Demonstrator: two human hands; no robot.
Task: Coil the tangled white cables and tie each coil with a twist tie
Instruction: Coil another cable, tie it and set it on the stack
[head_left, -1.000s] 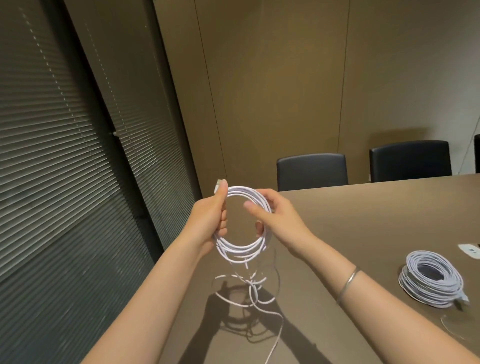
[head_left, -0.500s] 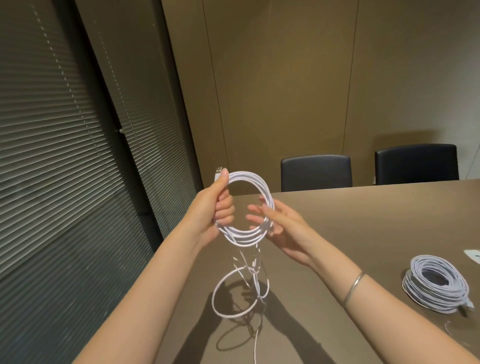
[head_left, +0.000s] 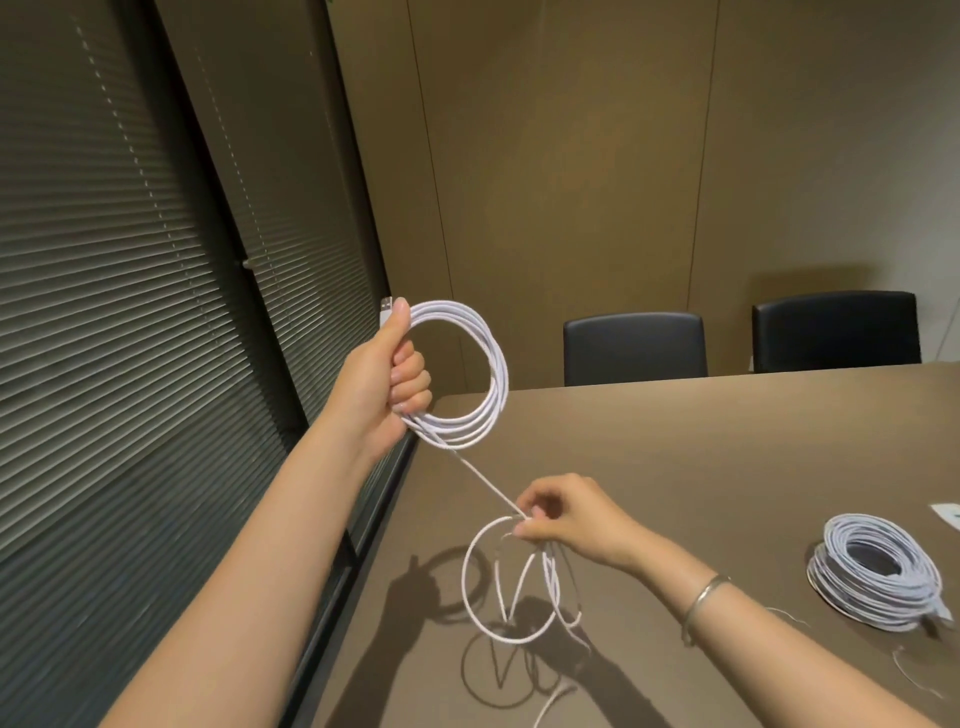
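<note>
A coil of white cable (head_left: 470, 374) is held upright in the air above the table's (head_left: 727, 467) near-left corner, its ring facing the camera and its plug end (head_left: 386, 310) pointing up past the thumb. The left hand (head_left: 387, 382) is raised, with fingers wrapped round the coil's left side. From the coil's bottom, one strand (head_left: 483, 480) is stretched straight, down and to the right, to the right hand (head_left: 566, 514), which is lowered near the table with fingers pinched on the cable. Loose loops (head_left: 511, 587) hang below that hand onto the table. A second, finished coil (head_left: 878, 571) lies flat at the right. Two black chairs (head_left: 635, 347) are seen behind.
</note>
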